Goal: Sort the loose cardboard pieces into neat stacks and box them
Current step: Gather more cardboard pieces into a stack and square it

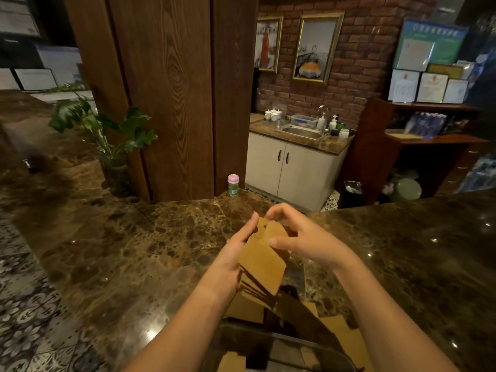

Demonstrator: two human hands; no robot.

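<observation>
A thick stack of brown cardboard pieces (261, 267) is held above the marble counter. My left hand (233, 257) grips the stack along its left side. My right hand (300, 238) pinches the top pieces at the far end with thumb and fingers. Below, near the bottom edge, a clear plastic box (284, 345) sits with more cardboard pieces inside it. Loose cardboard pieces (341, 331) lie beside and behind the box on the counter.
The brown marble counter (134, 251) spreads left and right. A small pink-capped bottle (233, 185) stands at its far edge by a wooden pillar (171, 103). A potted plant (112, 146) stands at the left. A sink cabinet (292, 162) lies beyond.
</observation>
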